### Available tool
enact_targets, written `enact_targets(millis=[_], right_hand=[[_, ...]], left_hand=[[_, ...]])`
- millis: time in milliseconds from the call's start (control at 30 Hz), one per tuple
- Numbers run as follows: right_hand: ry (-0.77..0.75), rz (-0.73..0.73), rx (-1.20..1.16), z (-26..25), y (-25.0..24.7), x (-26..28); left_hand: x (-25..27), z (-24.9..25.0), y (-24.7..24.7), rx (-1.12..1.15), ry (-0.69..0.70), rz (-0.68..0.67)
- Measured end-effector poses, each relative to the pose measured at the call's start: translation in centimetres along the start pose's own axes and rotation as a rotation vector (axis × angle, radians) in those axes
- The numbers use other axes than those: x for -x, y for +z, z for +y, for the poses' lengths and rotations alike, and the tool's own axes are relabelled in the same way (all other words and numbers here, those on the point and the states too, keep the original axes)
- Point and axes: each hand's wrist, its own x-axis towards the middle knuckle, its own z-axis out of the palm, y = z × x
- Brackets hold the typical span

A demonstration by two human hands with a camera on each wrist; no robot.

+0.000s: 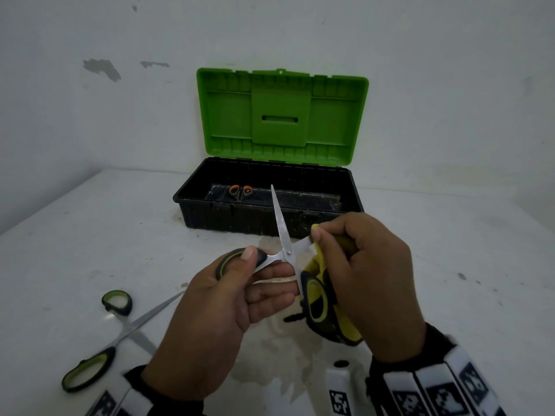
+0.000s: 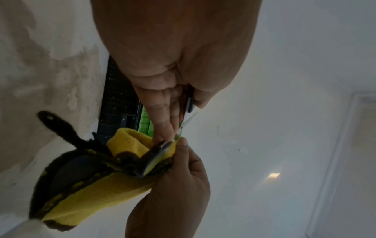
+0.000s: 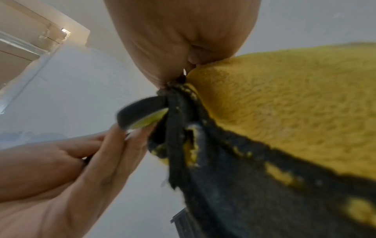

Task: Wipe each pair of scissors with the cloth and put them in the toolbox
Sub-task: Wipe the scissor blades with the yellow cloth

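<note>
On the tabletop [image 1: 450, 265] my open toolbox [image 1: 264, 217] holds orange-handled scissors [image 1: 240, 192]. My left hand [image 1: 222, 319] grips the opened scissors [image 1: 285, 250] by one handle; my right hand [image 1: 369, 277] pinches the cloth [image 1: 318, 262] round a blade. Another pair [image 1: 120, 334] lies left.

Open wide in mid-air above the white table, the steel-bladed scissors with black-and-lime handles [image 1: 287, 253] show one blade pointing up toward the toolbox, the other angled right into the cloth. That yellow terry cloth with a dark brown border [image 1: 319, 264] is bunched around the right-hand blade and hangs down behind the lower handle loop. Behind them sits the black plastic toolbox with its green lid [image 1: 267, 202] propped upright and open; inside on its floor lies a small pair of orange-and-black-handled scissors [image 1: 240, 192]. Down at the near left, a second pair of black-and-lime scissors [image 1: 112, 334] lies flat on the table, blades spread.
</note>
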Motion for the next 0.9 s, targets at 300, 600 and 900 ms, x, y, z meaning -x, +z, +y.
enact_targets(millis=[300, 600, 900], right_hand=[[0.023, 0.020, -0.025, -0.5, -0.3, -0.1], [0.020, 0.041, -0.017, -0.6, -0.5, -0.2], [0.169, 0.044, -0.007, 1.2, -1.8, -1.9]], left_hand=[[0.2, 0.3, 0.2, -0.012, 0.025, 0.011], [0.7, 0.6, 0.0, -0.022, 0.027, 0.010], [0.8, 1.3, -0.1, 0.009, -0.020, 0.039]])
